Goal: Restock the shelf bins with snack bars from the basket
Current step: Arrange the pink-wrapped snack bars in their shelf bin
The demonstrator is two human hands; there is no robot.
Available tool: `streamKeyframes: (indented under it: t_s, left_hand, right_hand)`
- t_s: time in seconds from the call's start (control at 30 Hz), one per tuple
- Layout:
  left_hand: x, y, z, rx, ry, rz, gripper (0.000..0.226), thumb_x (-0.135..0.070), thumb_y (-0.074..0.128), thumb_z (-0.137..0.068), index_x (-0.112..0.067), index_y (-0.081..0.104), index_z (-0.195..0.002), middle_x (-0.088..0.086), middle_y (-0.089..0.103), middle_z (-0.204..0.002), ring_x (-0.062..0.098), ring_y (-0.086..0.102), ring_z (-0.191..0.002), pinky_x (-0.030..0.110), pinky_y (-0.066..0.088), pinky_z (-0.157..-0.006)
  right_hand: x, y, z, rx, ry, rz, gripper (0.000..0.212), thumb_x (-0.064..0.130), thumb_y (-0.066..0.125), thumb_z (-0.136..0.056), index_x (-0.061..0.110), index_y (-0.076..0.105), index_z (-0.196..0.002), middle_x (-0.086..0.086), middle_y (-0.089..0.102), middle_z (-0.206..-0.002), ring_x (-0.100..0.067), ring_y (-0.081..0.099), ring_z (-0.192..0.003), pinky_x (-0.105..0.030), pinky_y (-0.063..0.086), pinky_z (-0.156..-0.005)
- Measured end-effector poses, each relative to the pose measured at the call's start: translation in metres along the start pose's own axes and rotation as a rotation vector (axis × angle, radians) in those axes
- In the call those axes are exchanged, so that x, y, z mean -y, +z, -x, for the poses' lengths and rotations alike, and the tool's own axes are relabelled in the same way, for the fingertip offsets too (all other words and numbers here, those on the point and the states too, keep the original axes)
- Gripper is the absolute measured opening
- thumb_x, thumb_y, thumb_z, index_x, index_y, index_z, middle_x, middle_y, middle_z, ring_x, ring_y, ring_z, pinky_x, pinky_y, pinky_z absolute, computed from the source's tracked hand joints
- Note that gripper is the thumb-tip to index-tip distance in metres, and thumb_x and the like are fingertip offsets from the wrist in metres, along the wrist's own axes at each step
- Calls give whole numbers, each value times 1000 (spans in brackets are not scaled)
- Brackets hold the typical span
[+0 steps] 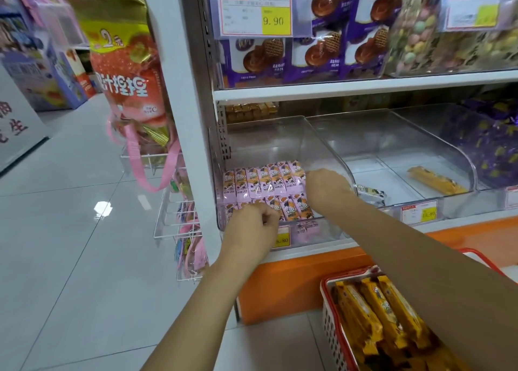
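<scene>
Pink bars (265, 181) stand in two rows in the left bin (280, 135), at the shelf's (322, 248) left end. Left hand (252, 226) is curled on the front row, seemingly pinching a bar. Right hand (328, 188) is on the back row's right end; fingers hidden, grip can't tell. Yellow bars (364, 306) wait in the basket (326, 309) on the floor.

Risks: a nudge could domino the upright rows or tip front bars over the low lip; yellow stock could land in the wrong bin.
</scene>
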State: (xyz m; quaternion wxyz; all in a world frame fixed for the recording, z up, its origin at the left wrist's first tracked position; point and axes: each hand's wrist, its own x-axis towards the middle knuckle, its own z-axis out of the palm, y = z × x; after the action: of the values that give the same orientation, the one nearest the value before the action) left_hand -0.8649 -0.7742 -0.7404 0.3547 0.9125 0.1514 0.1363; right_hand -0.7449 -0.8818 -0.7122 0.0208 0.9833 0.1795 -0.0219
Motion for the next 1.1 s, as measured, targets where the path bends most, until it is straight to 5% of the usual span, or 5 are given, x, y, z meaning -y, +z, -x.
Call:
streamKeyframes:
  t_s: [0.37,0.53,0.8,0.97,1.1]
  left_hand:
    - [4,-2,4,39,93,-44,21,-18,50,-94,-17,70,-101,-8,70,-107,9,63,-96,18,45,-80]
    - [8,0,4,64,136,-43,19,-23,50,-95,-21,68,-102,-9,68,-109,4,59,-96,16,43,-80]
    - [10,4,4,-8,173,32,16,-19,55,-93,-20,69,-101,-8,69,-98,6,63,-88,17,50,-78]
    - [-17,12,20,-166,363,224,23,-32,54,-93,-18,68,-81,-9,68,-80,3,62,-77,16,47,-70]
    - [-35,41,31,82,416,109,39,-41,48,-91,-15,59,-64,-1,56,-57,9,51,-56,17,34,-52]
  right_hand:
    - [8,19,-4,60,2,169,40,16,45,-96,3,45,-135,-14,37,-136,-26,36,-125,-36,36,-100]
    - [3,20,-11,68,1,61,46,10,49,-94,8,35,-138,-15,36,-137,-26,52,-116,-31,43,-82]
    - [-10,6,2,-70,-63,-124,38,12,50,-94,9,46,-132,-13,43,-134,-27,54,-116,-34,45,-89]
    - [-58,-13,54,-393,-204,-326,25,29,50,-95,13,52,-76,-8,57,-73,-27,54,-74,-32,36,-61]
    - [-114,13,97,-356,-155,-380,38,33,57,-93,16,43,-61,1,42,-54,-22,44,-62,-33,31,-56]
